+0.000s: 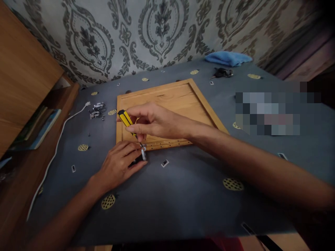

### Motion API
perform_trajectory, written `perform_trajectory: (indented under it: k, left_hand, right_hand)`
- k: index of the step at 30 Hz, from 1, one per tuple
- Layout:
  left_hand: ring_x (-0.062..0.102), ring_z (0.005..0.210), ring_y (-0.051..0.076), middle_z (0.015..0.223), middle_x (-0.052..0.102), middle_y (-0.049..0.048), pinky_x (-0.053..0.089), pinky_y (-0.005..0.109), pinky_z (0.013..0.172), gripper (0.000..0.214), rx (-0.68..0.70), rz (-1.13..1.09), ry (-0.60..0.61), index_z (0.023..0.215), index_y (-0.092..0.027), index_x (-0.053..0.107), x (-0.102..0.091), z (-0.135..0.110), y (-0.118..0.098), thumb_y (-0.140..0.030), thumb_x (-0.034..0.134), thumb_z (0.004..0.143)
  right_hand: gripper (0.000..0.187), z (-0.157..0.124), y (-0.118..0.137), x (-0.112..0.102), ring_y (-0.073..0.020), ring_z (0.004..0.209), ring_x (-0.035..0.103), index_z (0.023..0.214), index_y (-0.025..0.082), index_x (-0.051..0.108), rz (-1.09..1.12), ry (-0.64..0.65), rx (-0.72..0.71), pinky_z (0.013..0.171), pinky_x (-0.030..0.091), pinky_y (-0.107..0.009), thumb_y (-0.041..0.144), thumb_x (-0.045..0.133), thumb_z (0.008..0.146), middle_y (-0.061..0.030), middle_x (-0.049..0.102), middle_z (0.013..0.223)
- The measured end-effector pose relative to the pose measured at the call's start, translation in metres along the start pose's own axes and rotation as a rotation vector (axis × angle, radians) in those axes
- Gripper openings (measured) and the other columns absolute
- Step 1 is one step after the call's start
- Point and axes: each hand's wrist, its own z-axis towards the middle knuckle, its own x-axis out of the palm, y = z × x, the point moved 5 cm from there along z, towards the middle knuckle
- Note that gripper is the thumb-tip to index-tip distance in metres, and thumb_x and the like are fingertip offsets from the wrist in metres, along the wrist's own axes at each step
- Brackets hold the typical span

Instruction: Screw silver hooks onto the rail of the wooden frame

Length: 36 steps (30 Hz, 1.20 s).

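My right hand [151,123] is closed round the yellow and black handle of a screwdriver [126,119], its shaft tilted down toward the near left corner of a wooden panel [167,99]. The panel lies flat, with a raised frame and a row of small dark holes along its near edge. At that corner, my left hand [121,158] grips a small black and silver fitting [143,154] against the edge. Fingers cover much of the fitting, so its exact kind is unclear. The screwdriver tip meets the metal part there.
Several metal hinge-like fittings [97,109] and small screws lie left of the panel on the grey tablecloth [178,195]. A white cable [59,139] runs down the left side beside a wooden cabinet [23,69]. At the back right are a blue cloth [229,58] and a dark object [222,72].
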Motion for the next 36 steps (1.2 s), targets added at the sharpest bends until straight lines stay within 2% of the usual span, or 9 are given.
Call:
perform_trajectory:
  k: [7, 10, 15, 24, 26, 32, 36]
  left_hand:
    - [0.069, 0.091, 0.022, 0.096, 0.073, 0.0071, 0.059, 0.038, 0.081, 0.018, 0.005, 0.004, 0.001, 0.101, -0.014, 0.065, 0.000, 0.000, 0.000, -0.032, 0.061, 0.098]
    - [0.069, 0.091, 0.022, 0.097, 0.073, 0.0071, 0.059, 0.038, 0.081, 0.018, 0.005, 0.007, 0.005, 0.102, -0.014, 0.065, 0.000, 0.000, 0.000, -0.032, 0.061, 0.098]
    - [0.068, 0.091, 0.022, 0.096, 0.073, 0.0068, 0.058, 0.038, 0.080, 0.017, -0.010, -0.009, 0.015, 0.102, -0.014, 0.066, 0.001, 0.000, 0.001, -0.030, 0.063, 0.098]
    - [0.069, 0.093, 0.023, 0.096, 0.073, 0.0075, 0.059, 0.038, 0.082, 0.016, -0.016, -0.020, 0.030, 0.102, -0.014, 0.067, 0.001, -0.001, 0.000, -0.029, 0.063, 0.097]
    - [0.069, 0.092, 0.022, 0.096, 0.073, 0.0074, 0.059, 0.037, 0.081, 0.017, -0.011, -0.018, 0.027, 0.102, -0.014, 0.066, 0.001, -0.001, 0.000, -0.030, 0.063, 0.097]
    - [0.069, 0.093, 0.022, 0.098, 0.073, 0.0071, 0.059, 0.038, 0.082, 0.017, -0.013, -0.009, 0.022, 0.104, -0.014, 0.066, 0.000, -0.001, 0.000, -0.030, 0.063, 0.098]
    - [0.069, 0.093, 0.021, 0.097, 0.073, 0.0068, 0.059, 0.037, 0.082, 0.017, -0.006, -0.006, 0.016, 0.103, -0.015, 0.066, 0.000, 0.000, 0.000, -0.030, 0.063, 0.098]
  right_hand:
    - [0.030, 0.001, -0.005, -0.001, -0.0072, 0.058, 0.054, 0.072, 0.019, 0.042, -0.016, -0.166, -0.028, 0.054, 0.041, -0.020, 0.015, 0.069, 0.087, 0.0077, 0.047, 0.061]
    - [0.032, 0.001, -0.003, -0.001, -0.0072, 0.053, 0.056, 0.073, 0.020, 0.039, 0.019, -0.125, -0.023, 0.049, 0.041, -0.020, 0.015, 0.067, 0.087, 0.0084, 0.047, 0.062]
    - [0.017, -0.001, 0.000, -0.003, -0.0084, 0.057, 0.061, 0.078, 0.018, 0.045, 0.046, 0.000, 0.005, 0.055, 0.050, -0.022, 0.014, 0.055, 0.091, 0.0059, 0.053, 0.068]
    - [0.032, 0.002, -0.007, -0.004, -0.0055, 0.053, 0.052, 0.071, 0.018, 0.042, -0.053, -0.180, -0.013, 0.050, 0.037, -0.019, 0.017, 0.068, 0.088, 0.0081, 0.047, 0.061]
    - [0.032, 0.002, -0.006, -0.005, -0.0053, 0.053, 0.052, 0.071, 0.019, 0.042, -0.049, -0.167, -0.007, 0.051, 0.038, -0.018, 0.019, 0.068, 0.089, 0.0078, 0.048, 0.062]
    - [0.019, -0.001, 0.002, -0.003, -0.0074, 0.058, 0.061, 0.078, 0.018, 0.045, -0.001, 0.011, 0.004, 0.054, 0.046, -0.019, 0.012, 0.058, 0.091, 0.0061, 0.053, 0.068]
    - [0.027, -0.002, 0.003, -0.004, -0.0079, 0.057, 0.056, 0.073, 0.019, 0.042, -0.123, -0.067, -0.011, 0.052, 0.042, -0.019, 0.015, 0.062, 0.090, 0.0067, 0.049, 0.062]
